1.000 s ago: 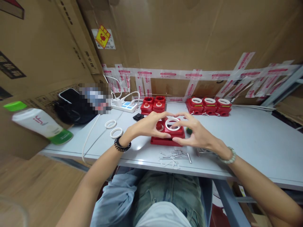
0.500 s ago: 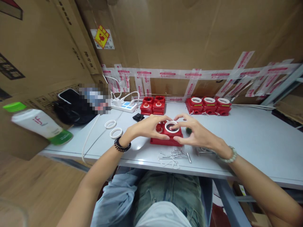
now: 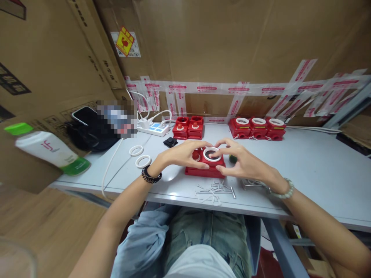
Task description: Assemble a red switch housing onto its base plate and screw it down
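Glossy red plastic housing [image 3: 205, 168], metal screws [image 3: 214, 189]

A ring [image 3: 212, 153] is seated on the box [image 3: 205, 168]; screws [image 3: 216, 189] are scattered at its six o'clock.

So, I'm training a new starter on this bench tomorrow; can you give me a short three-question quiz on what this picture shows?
1. True or false: the white plastic ring under the fingers sits on the red plastic housing.
2. How many loose white rings lie on the grey table beside the left hand?
3. What lies nearest the table edge in front of the right hand? A) silver metal screws B) a phone C) a bottle

Key: 1 true; 2 two; 3 A
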Tool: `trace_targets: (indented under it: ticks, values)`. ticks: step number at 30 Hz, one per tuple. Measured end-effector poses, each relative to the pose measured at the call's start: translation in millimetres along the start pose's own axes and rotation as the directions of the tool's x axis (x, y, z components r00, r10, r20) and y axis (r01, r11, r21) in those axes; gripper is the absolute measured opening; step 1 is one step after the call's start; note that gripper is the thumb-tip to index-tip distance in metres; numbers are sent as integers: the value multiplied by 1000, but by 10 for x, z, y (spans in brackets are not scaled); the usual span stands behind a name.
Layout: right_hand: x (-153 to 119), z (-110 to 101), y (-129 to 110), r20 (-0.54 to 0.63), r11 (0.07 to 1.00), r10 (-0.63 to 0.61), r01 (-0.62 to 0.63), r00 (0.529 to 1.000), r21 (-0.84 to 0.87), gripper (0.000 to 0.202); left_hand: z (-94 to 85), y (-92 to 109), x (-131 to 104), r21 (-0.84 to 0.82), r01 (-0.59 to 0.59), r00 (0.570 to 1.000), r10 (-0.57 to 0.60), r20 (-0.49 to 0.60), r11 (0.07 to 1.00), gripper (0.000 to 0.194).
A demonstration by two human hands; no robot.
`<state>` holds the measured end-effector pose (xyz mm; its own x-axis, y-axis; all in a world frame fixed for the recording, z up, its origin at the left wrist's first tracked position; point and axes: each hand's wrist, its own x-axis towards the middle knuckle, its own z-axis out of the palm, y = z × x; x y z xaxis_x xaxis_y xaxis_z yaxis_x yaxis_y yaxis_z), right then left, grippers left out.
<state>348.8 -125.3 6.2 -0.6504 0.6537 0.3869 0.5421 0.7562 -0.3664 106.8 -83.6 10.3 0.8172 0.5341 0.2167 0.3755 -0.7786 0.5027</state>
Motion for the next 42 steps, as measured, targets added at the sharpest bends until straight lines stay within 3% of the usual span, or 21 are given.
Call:
trace_targets:
  ticks: [9,21,42]
  values:
    - [0,2,17,25,999,12,-11,1000,-36,26,8,-32,5,-1,36,999,-36,37,999,59]
    - [-3,23,59,86,996,44,-50,995,75,21,39,16,8,55,28,999,-30,45,998,56]
    - [-32,-58,-41,155,982,-49,76,987,-173,24,6,15,25,35,42,996,-44,73,999,61]
